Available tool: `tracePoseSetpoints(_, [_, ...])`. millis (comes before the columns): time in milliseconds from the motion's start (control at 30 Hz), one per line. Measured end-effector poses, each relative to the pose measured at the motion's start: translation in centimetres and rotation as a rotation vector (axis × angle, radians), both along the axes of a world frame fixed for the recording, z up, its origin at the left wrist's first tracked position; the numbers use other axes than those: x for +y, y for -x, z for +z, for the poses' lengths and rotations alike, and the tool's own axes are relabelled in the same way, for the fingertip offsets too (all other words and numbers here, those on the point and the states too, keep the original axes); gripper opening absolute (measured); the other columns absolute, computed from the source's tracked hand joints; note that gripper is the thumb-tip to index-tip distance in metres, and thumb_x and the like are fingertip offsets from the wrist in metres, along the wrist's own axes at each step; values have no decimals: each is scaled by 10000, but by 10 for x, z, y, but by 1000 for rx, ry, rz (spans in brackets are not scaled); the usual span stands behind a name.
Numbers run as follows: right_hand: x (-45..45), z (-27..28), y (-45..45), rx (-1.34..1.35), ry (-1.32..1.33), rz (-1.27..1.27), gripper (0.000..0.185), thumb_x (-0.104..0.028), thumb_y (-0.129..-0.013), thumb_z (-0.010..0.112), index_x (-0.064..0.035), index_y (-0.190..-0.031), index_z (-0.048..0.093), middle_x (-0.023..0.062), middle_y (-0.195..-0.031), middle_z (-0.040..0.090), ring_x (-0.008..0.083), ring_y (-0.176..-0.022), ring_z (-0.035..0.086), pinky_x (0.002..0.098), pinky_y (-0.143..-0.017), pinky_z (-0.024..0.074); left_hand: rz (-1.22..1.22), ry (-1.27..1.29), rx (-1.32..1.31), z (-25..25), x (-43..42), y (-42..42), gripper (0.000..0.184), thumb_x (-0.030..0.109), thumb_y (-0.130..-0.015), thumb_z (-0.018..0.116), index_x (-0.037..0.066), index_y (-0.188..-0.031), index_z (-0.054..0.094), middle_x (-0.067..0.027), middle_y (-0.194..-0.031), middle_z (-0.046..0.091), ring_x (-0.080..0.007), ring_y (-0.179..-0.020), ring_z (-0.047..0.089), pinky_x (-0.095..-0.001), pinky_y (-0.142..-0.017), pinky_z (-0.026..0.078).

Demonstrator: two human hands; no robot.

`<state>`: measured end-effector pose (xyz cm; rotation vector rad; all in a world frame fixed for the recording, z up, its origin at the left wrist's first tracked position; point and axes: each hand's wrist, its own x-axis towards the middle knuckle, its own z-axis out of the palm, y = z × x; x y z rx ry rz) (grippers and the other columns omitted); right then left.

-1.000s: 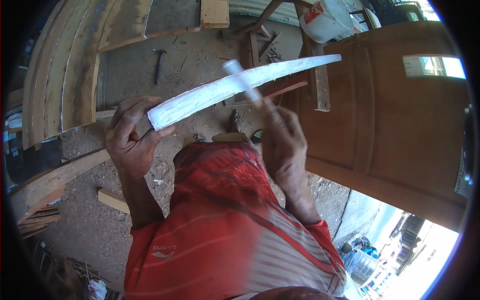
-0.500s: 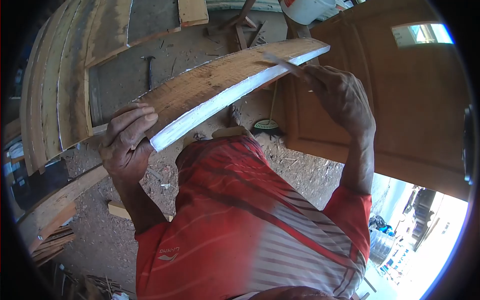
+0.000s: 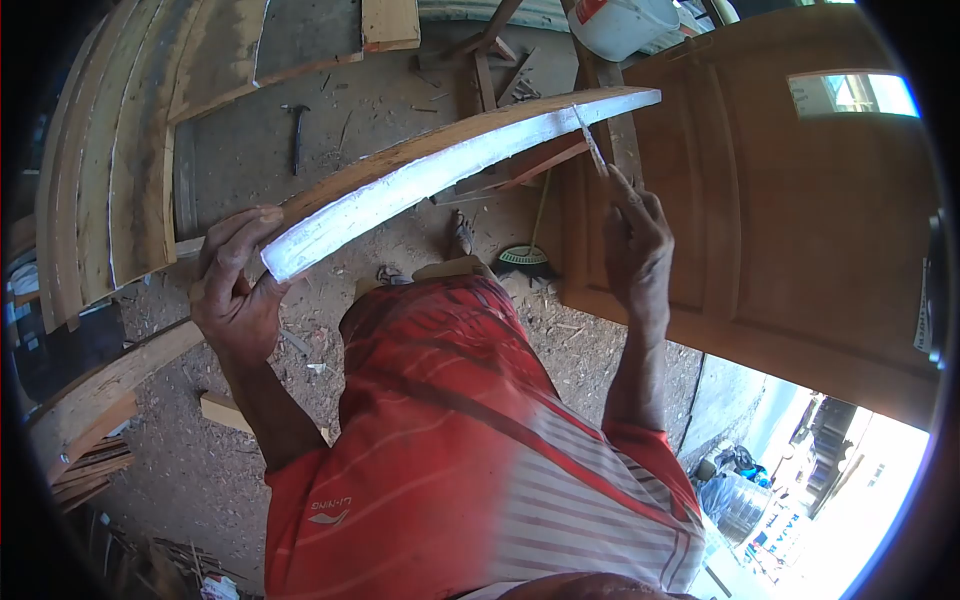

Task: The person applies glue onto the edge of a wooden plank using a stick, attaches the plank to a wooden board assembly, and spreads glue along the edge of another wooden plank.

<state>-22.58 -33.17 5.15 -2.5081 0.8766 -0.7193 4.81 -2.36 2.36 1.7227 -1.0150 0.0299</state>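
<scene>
A long curved wooden board spans the upper middle, its near edge coated with something white and wet-looking. My left hand grips the board's near left end, fingers over the top and thumb below. My right hand is closed around a thin, flat-bladed spreader. Its tip meets the white edge toward the board's far right end. The spreader's handle is mostly hidden in my fingers.
Joined planks lie at the upper left, with a hammer on the floor beside them. A wooden door panel stands at the right. A white bucket is at the top, and a broom lies beyond my feet.
The board has tilted so its white edge faces me more. My right hand has moved left and down, and the spreader has gone from over the top face to the white edge.
</scene>
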Motion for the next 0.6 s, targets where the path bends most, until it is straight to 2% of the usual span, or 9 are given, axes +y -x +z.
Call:
tracePoseSetpoints(100, [3,-24,-10,-61,135,-14,400,20,-943,651,-106,-1320,700,148,-995,668,274,-857,682,393,-726,546,8,5,44,0,1,0,601,-120,-660,819,-5,-1235,689,-143,-1224,685,-264,-1171,649,-376,-995,537])
tracePoseSetpoints(133, [6,-29,-13,-3,69,-49,488,51,-936,619,-110,-1396,643,162,-1043,644,308,-939,662,419,-794,539,17,-7,29,0,1,0,598,-121,-661,816,-7,-1235,689,-144,-1226,684,-266,-1170,650,-377,-996,537])
tracePoseSetpoints(200, [-5,-47,-24,8,85,-65,549,69,-929,596,-113,-1446,592,175,-1072,624,327,-983,642,435,-838,525,25,-31,4,1,1,0,593,-123,-664,812,-13,-1234,688,-147,-1229,682,-269,-1169,651,-379,-998,536])
tracePoseSetpoints(267, [-14,-45,-36,35,29,-86,617,89,-918,552,-113,-1501,524,198,-1122,590,346,-1047,612,453,-886,505,22,48,3,1,-6,0,553,22,-692,875,42,-1221,716,-94,-1194,715,-183,-1071,673,-271,-760,488])
tracePoseSetpoints(300, [-17,-47,-34,16,47,-95,594,80,-928,550,-109,-1490,535,198,-1110,595,349,-1034,617,453,-879,508,20,88,-1,2,-10,-1,539,94,-705,906,70,-1215,730,-67,-1176,731,-140,-1022,684,-218,-641,463])
tracePoseSetpoints(500, [-16,-57,-20,-47,47,-180,450,27,-977,555,-72,-1413,609,206,-1055,628,352,-938,651,441,-821,528,73,-12,45,5,-4,3,535,107,-724,907,47,-1222,719,-96,-1175,720,-197,-1061,682,-294,-825,541])
tracePoseSetpoints(600, [-7,-59,-13,-47,25,-165,420,18,-982,564,-66,-1388,634,206,-1049,642,335,-913,668,417,-791,538,46,60,26,2,-7,2,539,106,-722,907,50,-1224,718,-88,-1171,723,-194,-1055,681,-291,-794,528])
